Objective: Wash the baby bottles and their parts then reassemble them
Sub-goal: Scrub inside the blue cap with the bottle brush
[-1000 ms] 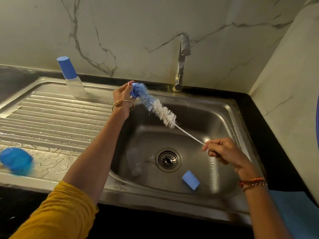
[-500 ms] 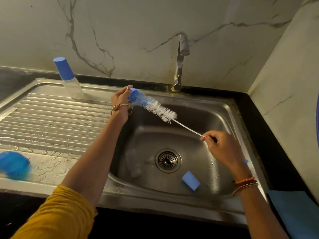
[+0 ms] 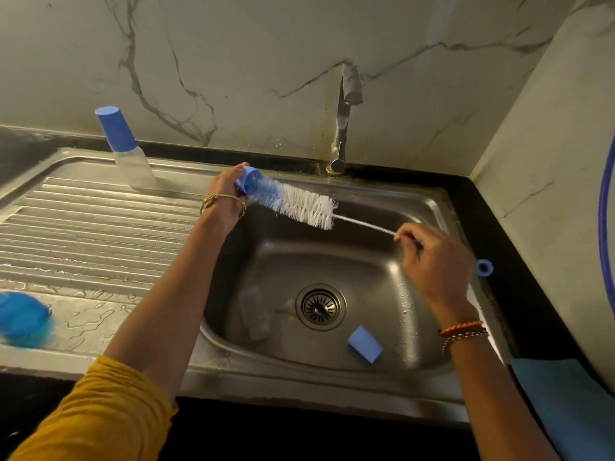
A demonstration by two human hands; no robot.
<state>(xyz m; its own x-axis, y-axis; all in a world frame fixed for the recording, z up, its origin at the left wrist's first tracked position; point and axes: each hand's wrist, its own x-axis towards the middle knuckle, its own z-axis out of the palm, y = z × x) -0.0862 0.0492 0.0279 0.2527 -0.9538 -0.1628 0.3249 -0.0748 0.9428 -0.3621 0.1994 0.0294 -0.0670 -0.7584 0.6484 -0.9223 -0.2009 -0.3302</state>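
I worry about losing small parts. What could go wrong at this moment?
1. The left hand holds the small blue cap over the sink basin; a brush push might knock it down there.
2. The right hand pinches only the thin wire handle, which may bend or slip.

No readable text, label, brand, number or sign is shown.

No lettering can be made out on the capped bottle (image 3: 124,151) standing beyond the left hand (image 3: 226,184), on the blue cap (image 3: 248,181) held in that hand, or on the blue cap (image 3: 365,344) lying in the sink (image 3: 382,399) below the right hand (image 3: 436,264); the brush (image 3: 299,204) stretched between the two hands bears no marking that can be read.
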